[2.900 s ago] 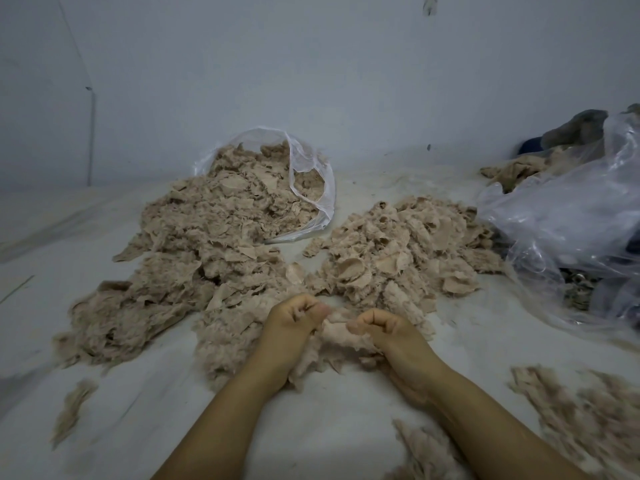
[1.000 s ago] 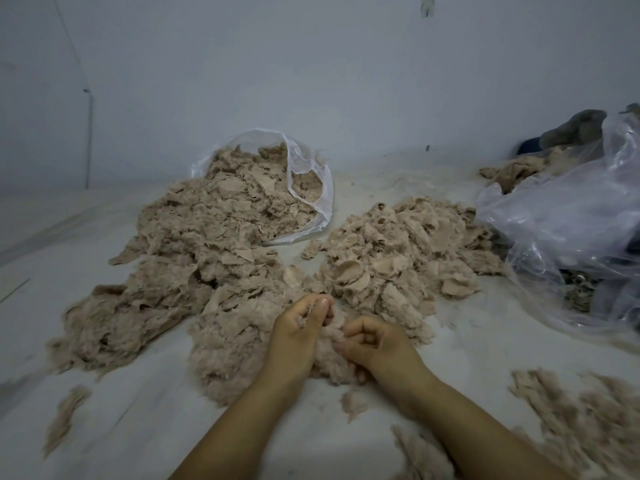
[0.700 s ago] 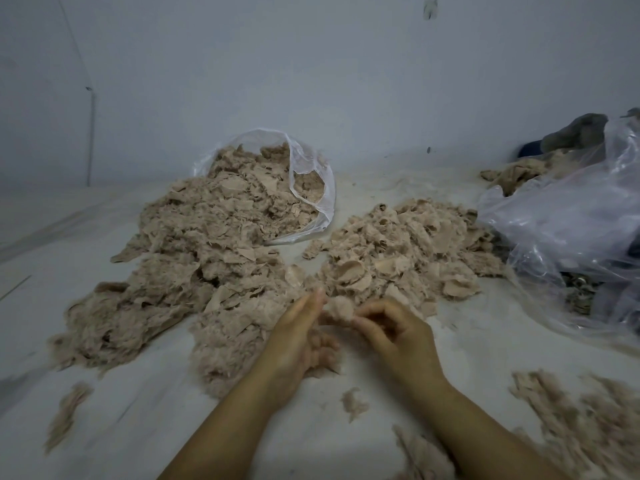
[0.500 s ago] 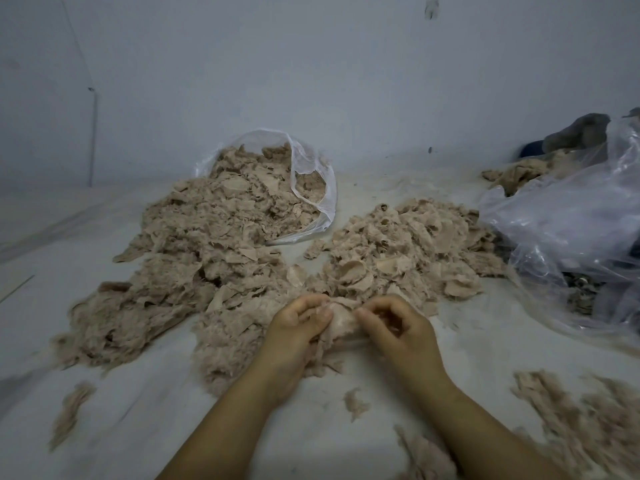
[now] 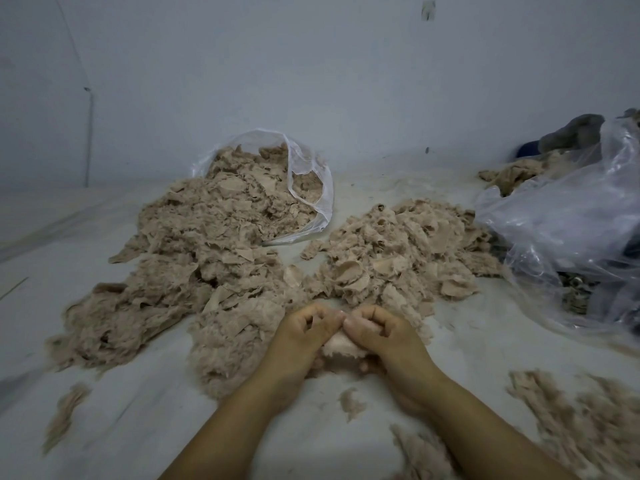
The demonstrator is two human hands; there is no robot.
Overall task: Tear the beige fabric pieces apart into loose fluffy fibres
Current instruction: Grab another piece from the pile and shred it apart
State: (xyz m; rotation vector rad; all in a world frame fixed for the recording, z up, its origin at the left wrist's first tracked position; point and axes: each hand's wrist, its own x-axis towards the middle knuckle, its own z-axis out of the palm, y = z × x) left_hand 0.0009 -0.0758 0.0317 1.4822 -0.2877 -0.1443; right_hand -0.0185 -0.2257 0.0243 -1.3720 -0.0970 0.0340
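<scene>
Head view | both hands (image 5: 344, 336) pinch soft beige fabric piece (image 5: 341, 344) | fluffy fibre heap (image 5: 228, 337) beside

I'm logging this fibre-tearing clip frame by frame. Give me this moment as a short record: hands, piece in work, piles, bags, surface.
left hand: fingers curled, grips the fabric piece
right hand: fingers curled, grips the same piece
fabric piece: beige, held between both hands, fingertips nearly meeting above it
left pile: beige scraps and fluff, spilling from the clear bag
middle pile: flatter fabric scraps, beyond the hands
clear bag: open, lying by the wall
crumpled bag: clear plastic, at right
loose tufts: near right
surface: pale sheet
</scene>
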